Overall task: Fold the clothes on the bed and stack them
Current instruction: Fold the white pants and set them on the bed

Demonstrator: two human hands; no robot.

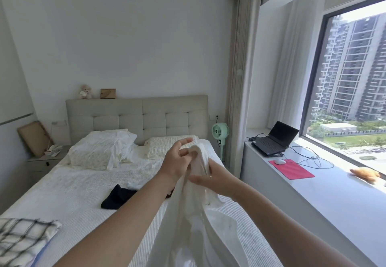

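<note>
White garment (194, 231) hangs long-axis down toward camera, held up over bed (83, 200). Right hand (211, 180) pinches upper edge; left hand (177, 162) just beyond, fingers half open around top. Black garment (117, 197) farther, unfolded.

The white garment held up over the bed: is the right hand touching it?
Touching. The head view shows the right hand pinching the white garment just below the left hand.
</note>
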